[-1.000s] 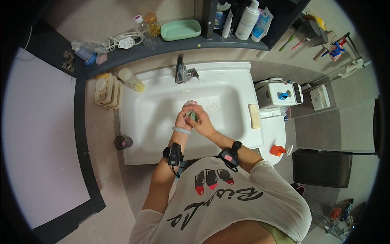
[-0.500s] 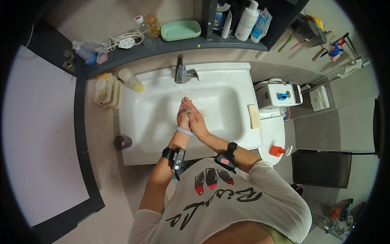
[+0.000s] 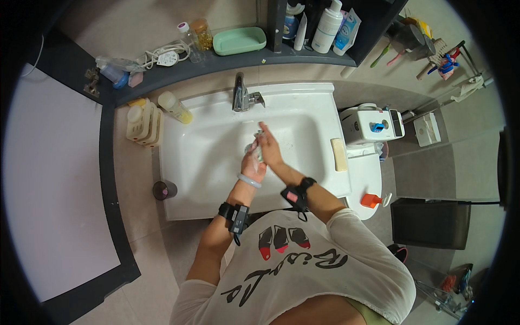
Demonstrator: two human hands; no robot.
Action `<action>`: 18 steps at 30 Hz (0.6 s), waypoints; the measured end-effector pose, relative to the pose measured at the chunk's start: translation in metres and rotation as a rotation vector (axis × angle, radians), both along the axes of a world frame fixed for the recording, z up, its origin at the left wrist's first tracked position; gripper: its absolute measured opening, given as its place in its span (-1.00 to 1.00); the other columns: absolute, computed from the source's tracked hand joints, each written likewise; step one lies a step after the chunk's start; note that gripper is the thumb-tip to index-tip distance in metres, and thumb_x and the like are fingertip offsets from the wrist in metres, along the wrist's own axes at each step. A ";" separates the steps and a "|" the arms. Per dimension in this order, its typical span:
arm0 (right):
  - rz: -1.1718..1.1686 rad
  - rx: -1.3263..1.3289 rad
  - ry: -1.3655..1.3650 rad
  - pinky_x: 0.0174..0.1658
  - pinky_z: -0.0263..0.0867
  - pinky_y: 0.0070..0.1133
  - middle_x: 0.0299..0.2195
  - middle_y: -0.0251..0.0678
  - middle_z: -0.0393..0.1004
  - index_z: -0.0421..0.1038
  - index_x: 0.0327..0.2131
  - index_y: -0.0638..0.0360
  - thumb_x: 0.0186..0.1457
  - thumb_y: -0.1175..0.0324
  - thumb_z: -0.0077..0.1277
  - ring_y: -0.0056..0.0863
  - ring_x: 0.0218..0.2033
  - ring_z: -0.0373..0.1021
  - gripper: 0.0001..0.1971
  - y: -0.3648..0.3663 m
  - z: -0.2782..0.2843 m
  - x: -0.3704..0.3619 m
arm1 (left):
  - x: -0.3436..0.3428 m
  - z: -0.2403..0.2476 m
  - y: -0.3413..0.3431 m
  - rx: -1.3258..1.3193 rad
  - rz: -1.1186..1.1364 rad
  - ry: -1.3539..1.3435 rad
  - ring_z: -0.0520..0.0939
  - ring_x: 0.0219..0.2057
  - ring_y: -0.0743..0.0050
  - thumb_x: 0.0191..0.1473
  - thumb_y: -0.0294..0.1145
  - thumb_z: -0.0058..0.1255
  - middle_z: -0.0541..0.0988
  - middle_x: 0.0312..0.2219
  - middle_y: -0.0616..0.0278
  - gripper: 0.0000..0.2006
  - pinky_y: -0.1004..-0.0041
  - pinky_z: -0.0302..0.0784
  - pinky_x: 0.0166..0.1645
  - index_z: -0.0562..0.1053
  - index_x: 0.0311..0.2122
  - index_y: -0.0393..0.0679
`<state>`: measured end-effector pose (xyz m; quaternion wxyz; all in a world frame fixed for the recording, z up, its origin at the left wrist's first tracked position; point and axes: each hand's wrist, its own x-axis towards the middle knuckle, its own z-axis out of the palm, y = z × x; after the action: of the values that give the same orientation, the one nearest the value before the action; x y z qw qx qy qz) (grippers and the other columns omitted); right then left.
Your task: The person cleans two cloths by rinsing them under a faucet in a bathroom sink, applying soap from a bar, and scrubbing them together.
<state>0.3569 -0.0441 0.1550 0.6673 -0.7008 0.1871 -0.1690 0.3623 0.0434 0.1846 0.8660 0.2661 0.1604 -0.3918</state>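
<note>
Left hand (image 3: 251,167) and right hand (image 3: 271,150) face each other, palms inward, a small pale green thing (image 3: 260,157) sandwiched between (too covered for me to name its kind); whether either hand's fingers close on it, I cannot tell. Pale bracelet (image 3: 249,181) at left wrist; black device (image 3: 238,221) strapped to that forearm. Both hands over the white sink (image 3: 208,151), near side of the chrome faucet (image 3: 239,96). Farther out: cream bar (image 3: 338,155) along right rim, yellowish bottle (image 3: 174,106) by far left corner, green tray (image 3: 239,43) on dark shelf (image 3: 216,69).
</note>
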 end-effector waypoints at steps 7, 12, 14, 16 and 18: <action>0.225 0.086 -0.127 0.18 -0.24 -0.55 0.10 -0.10 0.04 0.11 0.03 0.27 -0.04 0.52 -0.34 -0.26 0.18 -0.13 -0.53 0.033 0.010 -0.025 | 0.021 -0.018 0.005 0.150 0.137 -0.091 0.24 0.06 0.34 0.14 -0.33 -0.53 0.22 0.05 0.15 -0.60 0.42 0.06 0.16 0.14 0.07 -0.19; 0.079 0.038 -0.039 0.15 -0.13 -0.53 0.05 -0.03 0.11 0.06 0.05 0.28 -0.01 0.48 -0.33 -0.20 0.12 0.00 -0.53 0.000 0.002 -0.006 | -0.003 0.012 -0.006 0.157 0.035 -0.117 0.27 0.03 0.44 0.07 -0.48 -0.40 0.27 0.00 0.26 -0.63 0.46 0.17 0.09 0.17 0.04 -0.18; 0.055 0.162 0.064 0.15 -0.15 -0.53 0.06 -0.01 0.08 0.05 0.05 0.29 0.00 0.47 -0.34 -0.21 0.13 -0.03 -0.53 -0.004 0.002 -0.001 | -0.003 -0.012 -0.008 0.063 0.046 -0.181 0.30 0.00 0.45 0.09 -0.45 -0.40 0.29 -0.03 0.26 -0.64 0.46 0.25 0.04 0.19 0.03 -0.16; 0.097 -0.010 -0.013 0.16 -0.19 -0.55 0.08 -0.06 0.05 0.00 0.08 0.26 0.01 0.49 -0.36 -0.28 0.16 -0.07 -0.51 0.015 0.004 -0.009 | 0.009 -0.022 -0.004 0.006 0.069 -0.215 0.31 0.00 0.44 0.11 -0.39 -0.44 0.29 -0.02 0.24 -0.64 0.46 0.22 0.06 0.19 0.03 -0.17; 0.188 0.033 -0.114 0.18 -0.25 -0.53 0.12 -0.06 -0.03 0.01 0.07 0.29 0.04 0.46 -0.36 -0.24 0.18 -0.15 -0.54 0.038 0.007 -0.024 | 0.024 -0.027 0.007 0.129 0.084 -0.145 0.25 0.05 0.38 0.14 -0.32 -0.53 0.24 0.03 0.19 -0.59 0.46 0.05 0.16 0.14 0.07 -0.23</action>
<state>0.3331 -0.0058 0.1616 0.7011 -0.6937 0.0849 -0.1419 0.3865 0.0502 0.1572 0.8721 0.3419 0.1330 -0.3237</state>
